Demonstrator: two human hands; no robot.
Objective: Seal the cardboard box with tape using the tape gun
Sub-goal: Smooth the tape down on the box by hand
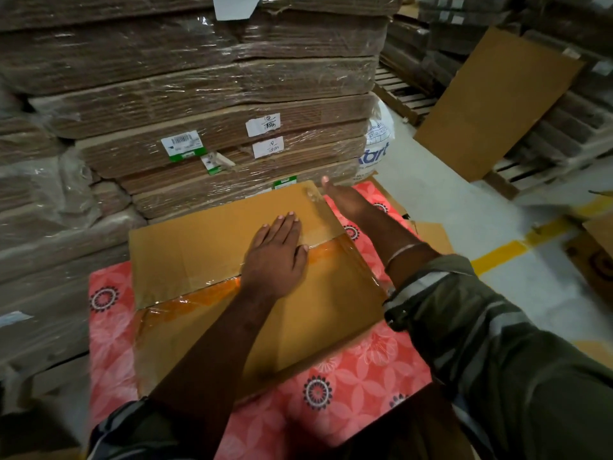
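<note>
Flat brown cardboard box (212, 260) on pink floral-patterned tabletop (331, 393), clear tape strip (205, 293) along its seam. Left hand (275, 257) flat, fingers straight, pressing seam. Right hand (341, 199) open, at box's far right corner.

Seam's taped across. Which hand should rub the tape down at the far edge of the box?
Right. The right hand is already at the far edge, on the tape. The left hand lies flat mid-seam.
</note>
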